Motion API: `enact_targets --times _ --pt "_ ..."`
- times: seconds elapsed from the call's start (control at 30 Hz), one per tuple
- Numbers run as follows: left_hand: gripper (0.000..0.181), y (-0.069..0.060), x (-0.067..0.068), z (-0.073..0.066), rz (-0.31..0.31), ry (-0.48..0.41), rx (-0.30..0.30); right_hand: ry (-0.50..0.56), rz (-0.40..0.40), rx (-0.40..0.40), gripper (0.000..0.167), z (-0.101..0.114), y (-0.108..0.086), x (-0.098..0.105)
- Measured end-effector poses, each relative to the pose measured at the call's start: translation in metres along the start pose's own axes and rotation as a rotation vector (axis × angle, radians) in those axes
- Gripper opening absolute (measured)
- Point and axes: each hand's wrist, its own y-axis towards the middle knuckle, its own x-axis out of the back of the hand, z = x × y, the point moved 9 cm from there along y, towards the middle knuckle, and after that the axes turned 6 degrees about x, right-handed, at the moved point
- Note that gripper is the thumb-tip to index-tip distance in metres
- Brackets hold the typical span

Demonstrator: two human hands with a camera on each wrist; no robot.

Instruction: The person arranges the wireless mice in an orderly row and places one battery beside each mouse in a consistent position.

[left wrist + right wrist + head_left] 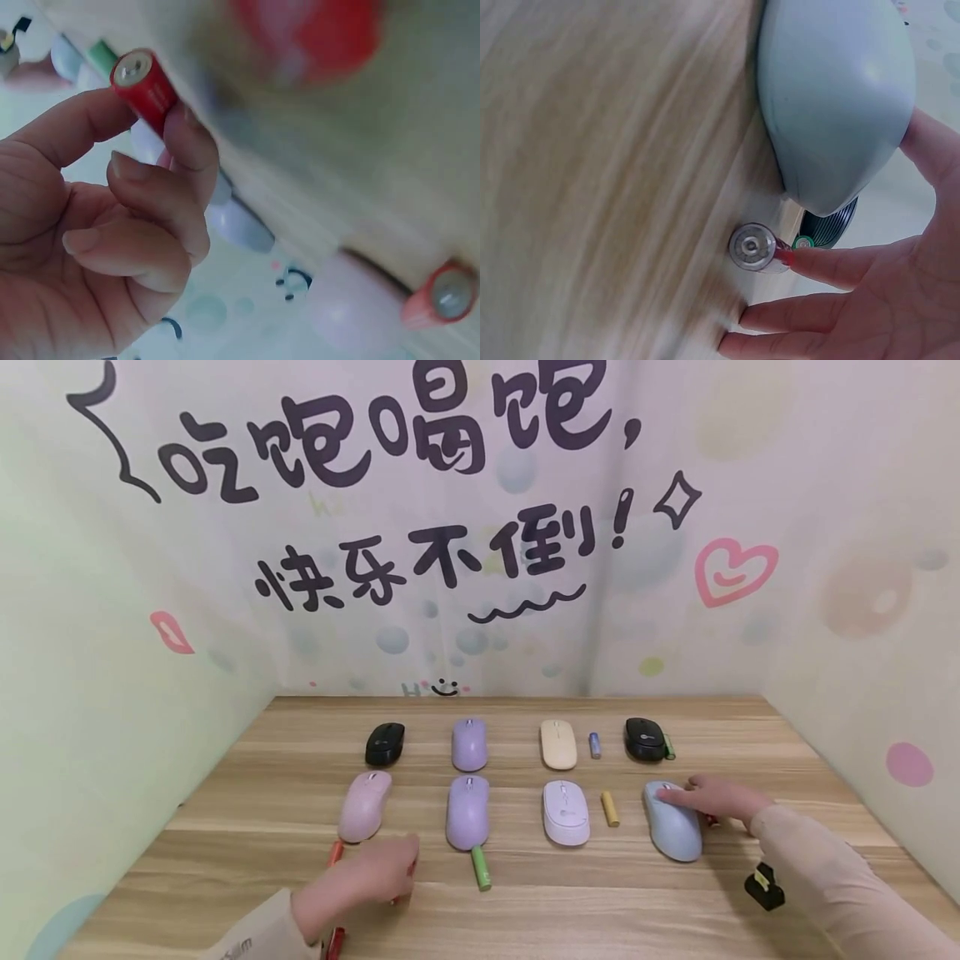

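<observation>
My left hand is over the front left of the table and pinches a red battery between thumb and index finger. Beside it lie a pink mouse with a red battery at its near end, and another red battery by the sleeve. On the right, the thumb of my right hand rests on a light blue mouse. The right fingers are extended, and one touches a battery with a reddish side lying beside that mouse.
Two purple mice, a white mouse, a cream mouse and two black mice stand in rows. Green, yellow and blue batteries lie among them. A small black object sits below the right forearm.
</observation>
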Motion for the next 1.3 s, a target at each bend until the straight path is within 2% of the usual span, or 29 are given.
enact_targets --times 0.13,0.3,0.37,0.5,0.63,0.8,0.93,1.03,1.3 --pt "0.016 0.027 0.026 0.004 -0.054 -0.030 0.067 0.003 0.001 0.006 0.091 -0.001 0.000 0.000" --pt "0.006 0.074 0.067 0.017 -0.146 -0.016 0.160 0.001 0.003 0.004 0.094 -0.002 0.001 0.001" --pt "0.004 0.094 0.080 0.022 -0.174 -0.014 0.179 0.003 0.004 -0.002 0.095 -0.003 0.001 0.000" --pt "0.001 0.129 0.091 0.031 -0.185 0.002 0.188 0.013 0.005 -0.010 0.096 -0.005 0.000 -0.001" --pt "0.009 0.153 0.090 0.039 -0.196 0.040 0.190 0.024 0.004 -0.011 0.097 -0.004 -0.002 -0.002" --pt "0.015 0.170 0.084 0.053 -0.211 0.077 0.235 0.018 0.004 -0.004 0.097 0.000 -0.002 -0.003" --pt "0.015 0.177 0.079 0.056 -0.201 0.112 0.258 0.014 0.008 -0.005 0.097 0.002 -0.001 -0.003" --pt "0.015 0.180 0.076 0.056 -0.193 0.131 0.273 0.019 0.009 -0.007 0.097 0.002 -0.001 -0.002" --pt "0.009 0.179 0.067 0.059 -0.176 0.103 0.306 0.033 0.003 0.001 0.097 0.002 -0.001 -0.003"
